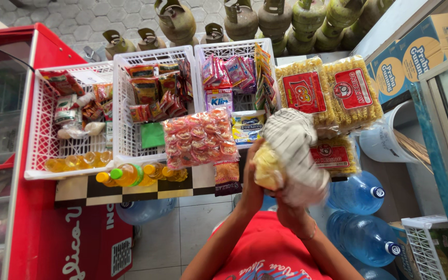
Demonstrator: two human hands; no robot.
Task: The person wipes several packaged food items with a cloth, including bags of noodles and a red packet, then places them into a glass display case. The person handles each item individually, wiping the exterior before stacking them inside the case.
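Both my hands hold up a white striped plastic bag (292, 139) over the shelf's front edge. A clear pack of pale yellow food (268, 168) shows at the bag's lower left side. My left hand (251, 182) grips that yellow pack and the bag's left side. On the underside of the bag, my right hand (292, 210) is closed on the bunched plastic. A clear bag of small red-wrapped snacks (199, 137) lies just left of my hands on the edge of a white basket (121, 106).
Three white baskets of snack packets sit on a checkered shelf (130, 191) with cooking-oil bottles (128, 175) in front. Packs of dry noodles (330, 91) lie right. Green gas cylinders (242, 18) stand behind. Blue water jugs (359, 194), a white bucket (385, 140) and a red freezer (32, 207) surround me.
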